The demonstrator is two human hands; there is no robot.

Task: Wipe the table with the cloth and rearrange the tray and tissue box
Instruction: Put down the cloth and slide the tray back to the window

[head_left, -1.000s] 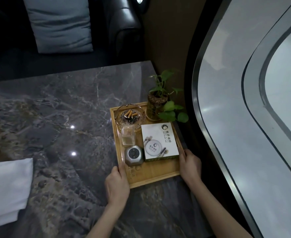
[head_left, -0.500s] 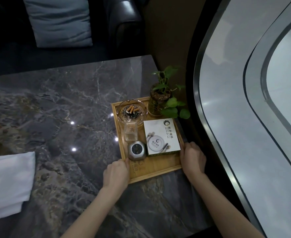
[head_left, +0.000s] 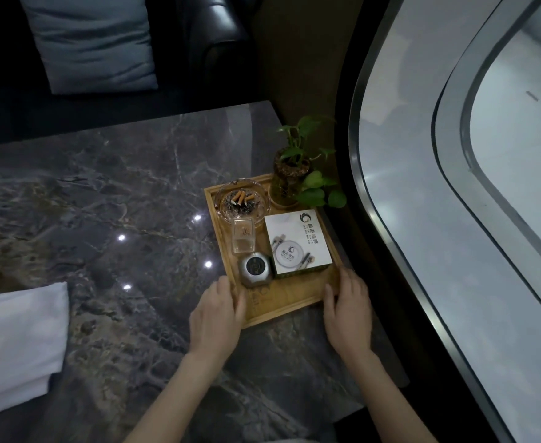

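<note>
The tray (head_left: 289,306) is set at the desk's (head_left: 109,193) right edge, its long axis running away and slightly left. Its near corners are clasped by the left hand (head_left: 215,318) and right hand (head_left: 347,310), each grip closed on the rim, forearms angled inward. The tissue box (head_left: 296,243) lies on the tray; the cloth (head_left: 13,343) is left far left.

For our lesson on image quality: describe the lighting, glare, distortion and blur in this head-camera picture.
Head view: dim overall; small white glare spots from lamps reflect on the polished marble table; the window is the brightest area, and its frame curves from wide-angle distortion; the sofa sinks into shadow; both hands, left hand and right hand, look slightly soft.
</note>
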